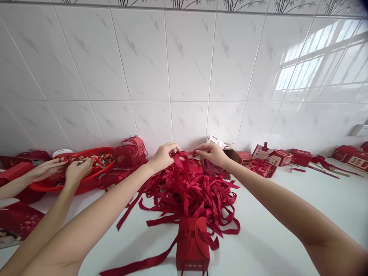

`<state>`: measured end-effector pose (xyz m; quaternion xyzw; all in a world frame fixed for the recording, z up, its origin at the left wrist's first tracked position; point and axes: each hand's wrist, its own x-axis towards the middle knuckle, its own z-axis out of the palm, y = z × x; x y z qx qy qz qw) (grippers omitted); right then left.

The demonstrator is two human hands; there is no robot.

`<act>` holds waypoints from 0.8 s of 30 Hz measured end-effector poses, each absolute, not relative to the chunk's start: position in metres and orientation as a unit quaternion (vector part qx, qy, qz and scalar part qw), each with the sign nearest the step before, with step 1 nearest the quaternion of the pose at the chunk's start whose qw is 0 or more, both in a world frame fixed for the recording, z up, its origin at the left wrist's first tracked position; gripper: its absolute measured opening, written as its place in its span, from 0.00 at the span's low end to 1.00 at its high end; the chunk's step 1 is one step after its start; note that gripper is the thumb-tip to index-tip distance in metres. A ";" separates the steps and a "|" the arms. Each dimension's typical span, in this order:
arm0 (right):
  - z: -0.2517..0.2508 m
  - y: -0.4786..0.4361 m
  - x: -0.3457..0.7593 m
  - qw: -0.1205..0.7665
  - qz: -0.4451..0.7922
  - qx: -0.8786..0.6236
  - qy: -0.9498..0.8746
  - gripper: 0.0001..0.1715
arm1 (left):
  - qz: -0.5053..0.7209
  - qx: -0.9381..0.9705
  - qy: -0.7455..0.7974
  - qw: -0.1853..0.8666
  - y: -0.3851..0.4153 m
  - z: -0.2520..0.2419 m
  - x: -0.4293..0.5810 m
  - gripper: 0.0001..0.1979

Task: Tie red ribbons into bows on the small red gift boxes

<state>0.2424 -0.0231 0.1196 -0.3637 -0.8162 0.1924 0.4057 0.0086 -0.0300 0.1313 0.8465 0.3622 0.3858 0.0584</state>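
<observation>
Above a heap of dark red ribbons (198,191), my left hand (166,155) is closed in a pinch on a red ribbon (180,163), which hangs in a loop from the fingers. My right hand (213,153) pinches a stretch of ribbon to the right of it, so a short length spans the gap between the hands. Nearer to me, a small red gift box (192,245) stands closed on the white table, with ribbon threaded at its top and a long tail trailing left. Cords show at its lower edge.
At left, another person's hands (77,170) reach into a red basin (83,188) of wrapped sweets. Red boxes (129,151) stand beside it. An open cardboard box (231,153) leans near the tiled wall (189,57). More red boxes (300,157) and loose ribbons lie along the right.
</observation>
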 end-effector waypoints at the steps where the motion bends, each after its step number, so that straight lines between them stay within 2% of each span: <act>1: 0.120 -0.024 0.244 0.419 0.179 -0.365 -0.812 0.10 | 0.389 0.840 0.374 0.056 -0.029 0.131 0.007 0.05; 4: 0.121 -0.028 0.249 0.450 0.144 -0.377 -0.797 0.08 | 0.394 0.823 0.407 0.052 -0.027 0.130 0.000 0.08; 9: 0.120 -0.026 0.255 0.482 0.165 -0.413 -0.755 0.07 | 0.346 0.818 0.454 0.069 -0.021 0.126 -0.009 0.04; 13: 0.114 -0.019 0.260 0.498 0.260 -0.448 -0.695 0.03 | 0.237 0.823 0.503 0.118 -0.011 0.115 -0.019 0.05; 15: 0.112 -0.016 0.264 0.491 0.332 -0.457 -0.663 0.03 | 0.193 0.822 0.515 0.146 -0.009 0.110 -0.023 0.11; 19: 0.110 -0.017 0.273 0.456 0.470 -0.442 -0.614 0.04 | 0.159 0.831 0.487 0.217 -0.014 0.110 -0.014 0.31; 20: 0.111 -0.019 0.275 0.450 0.495 -0.434 -0.604 0.04 | 0.156 0.833 0.473 0.239 -0.017 0.112 -0.008 0.32; 24: 0.112 -0.027 0.275 0.444 0.549 -0.413 -0.575 0.04 | 0.171 0.839 0.409 0.317 -0.024 0.118 0.029 0.24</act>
